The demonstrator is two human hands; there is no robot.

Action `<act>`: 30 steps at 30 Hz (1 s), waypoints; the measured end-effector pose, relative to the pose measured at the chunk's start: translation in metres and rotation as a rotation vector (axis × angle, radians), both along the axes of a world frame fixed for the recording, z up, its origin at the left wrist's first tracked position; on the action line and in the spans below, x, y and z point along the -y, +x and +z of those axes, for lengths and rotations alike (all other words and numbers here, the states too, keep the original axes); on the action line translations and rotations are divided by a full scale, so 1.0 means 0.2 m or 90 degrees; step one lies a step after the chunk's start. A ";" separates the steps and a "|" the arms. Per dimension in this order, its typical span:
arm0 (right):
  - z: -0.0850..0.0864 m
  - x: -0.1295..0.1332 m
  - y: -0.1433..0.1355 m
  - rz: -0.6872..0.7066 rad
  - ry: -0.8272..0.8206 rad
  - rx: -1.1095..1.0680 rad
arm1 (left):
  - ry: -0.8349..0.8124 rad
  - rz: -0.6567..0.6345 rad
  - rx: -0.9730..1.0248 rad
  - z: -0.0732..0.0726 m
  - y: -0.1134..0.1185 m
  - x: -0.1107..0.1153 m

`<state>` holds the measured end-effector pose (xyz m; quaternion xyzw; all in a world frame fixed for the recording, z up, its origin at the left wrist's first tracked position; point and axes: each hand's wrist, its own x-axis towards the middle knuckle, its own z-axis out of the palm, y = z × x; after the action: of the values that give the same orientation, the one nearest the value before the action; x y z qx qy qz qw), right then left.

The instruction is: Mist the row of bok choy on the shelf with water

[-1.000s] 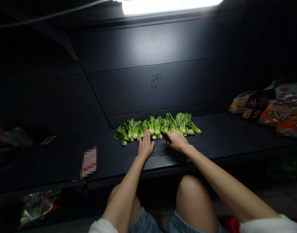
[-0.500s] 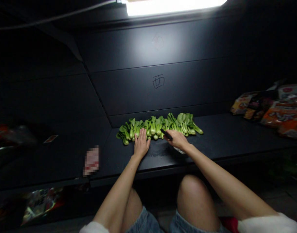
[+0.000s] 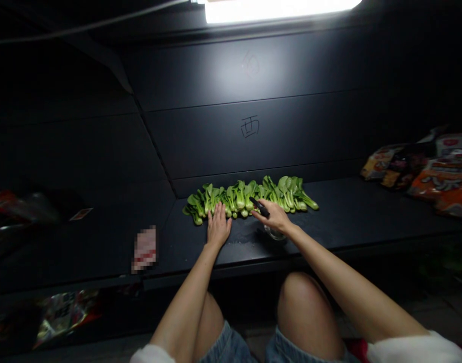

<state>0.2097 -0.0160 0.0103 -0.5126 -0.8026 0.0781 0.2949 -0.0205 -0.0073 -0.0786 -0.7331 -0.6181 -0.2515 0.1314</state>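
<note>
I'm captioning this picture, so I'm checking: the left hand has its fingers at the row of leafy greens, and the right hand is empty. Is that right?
Not quite: the right hand isn't empty. The head view shows it gripping a black object. The left hand does have its fingers at the row of leafy greens.

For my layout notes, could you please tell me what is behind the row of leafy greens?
Behind the leafy greens stands a dark panelled wall with a black handwritten mark. The leaves cover part of its base, and anything directly behind them cannot be seen.
</note>
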 end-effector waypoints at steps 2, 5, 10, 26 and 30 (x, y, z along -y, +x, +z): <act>0.01 0.00 0.00 0.008 -0.018 -0.008 | 0.001 0.000 0.002 0.00 0.00 0.00; 0.00 -0.01 -0.01 0.018 -0.031 -0.025 | -0.003 0.004 -0.003 0.00 0.00 0.01; -0.02 -0.02 0.00 0.049 -0.003 -0.088 | -0.001 0.005 -0.008 0.00 0.00 0.01; 0.00 0.02 -0.10 -0.009 -0.002 0.097 | 0.002 0.006 -0.014 0.00 0.00 0.01; 0.00 0.02 -0.11 -0.009 0.005 0.126 | -0.006 0.006 -0.014 0.00 0.01 0.01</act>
<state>0.1885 -0.0196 0.0096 -0.5222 -0.8245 0.0221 0.2170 -0.0191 -0.0097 -0.0789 -0.7337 -0.6212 -0.2396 0.1359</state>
